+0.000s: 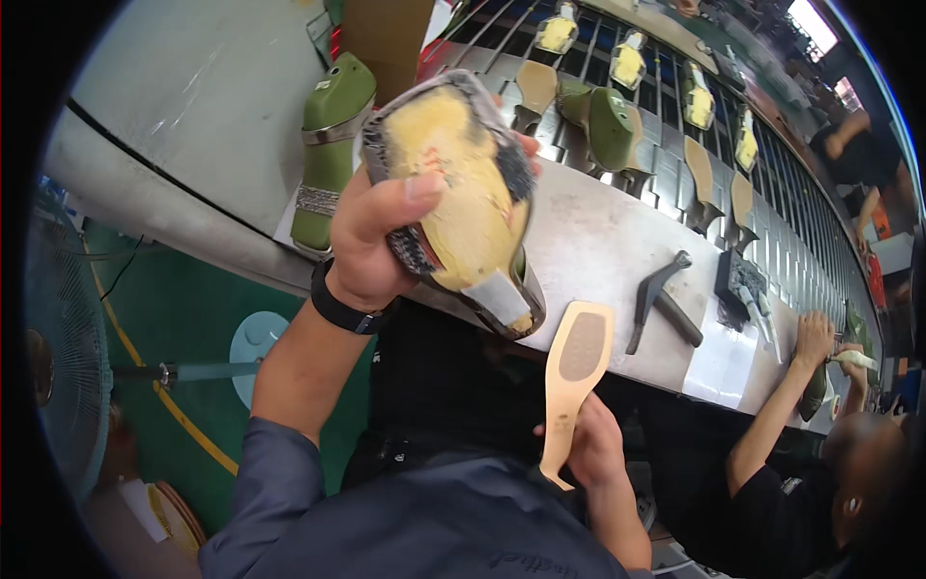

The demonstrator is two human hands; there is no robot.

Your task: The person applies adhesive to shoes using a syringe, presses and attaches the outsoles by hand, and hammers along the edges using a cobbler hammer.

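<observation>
My left hand (371, 227) is wrapped round a lasted shoe upper (449, 193), its underside turned up. That underside is pale yellow with rough, dark folded edges, and my thumb presses on it. The narrow heel end points down toward me. Lower and to the right, my right hand (600, 444) grips a beige shoe sole (577, 357) by its narrow end. The sole is tilted, with its broad end up and a darker oval patch on it. It is apart from the upper; some right-hand fingers are hidden behind it.
A hammer (666, 299) and a black block with tools (745, 289) lie on the metal bench (588, 227). Green lasted shoes (333, 145) stand beyond my left hand. Yellow-bottomed uppers (629, 63) and soles line a conveyor. A fan (58, 357) is left; a co-worker's hands (815, 338) work right.
</observation>
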